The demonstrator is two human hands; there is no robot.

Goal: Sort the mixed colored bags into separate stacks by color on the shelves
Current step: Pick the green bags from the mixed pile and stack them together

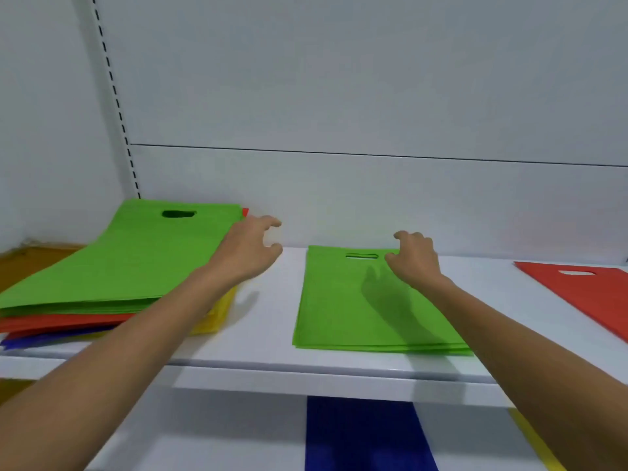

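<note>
A mixed pile (112,266) lies at the left of the white shelf (265,321): green bags on top, then red, yellow and blue ones. My left hand (251,246) hovers at the pile's right edge, fingers loosely curled, holding nothing. A thin stack of green bags (339,311) lies flat in the middle of the shelf. My right hand (414,256) is over its top right corner near the handle slot, fingers bent and empty. A red bag stack (584,294) lies at the right.
On the lower shelf (217,436) a blue bag stack (367,436) lies under the green one, and a yellow bag edge (533,440) shows at the right. A white back panel rises behind. A slotted upright runs up at the left.
</note>
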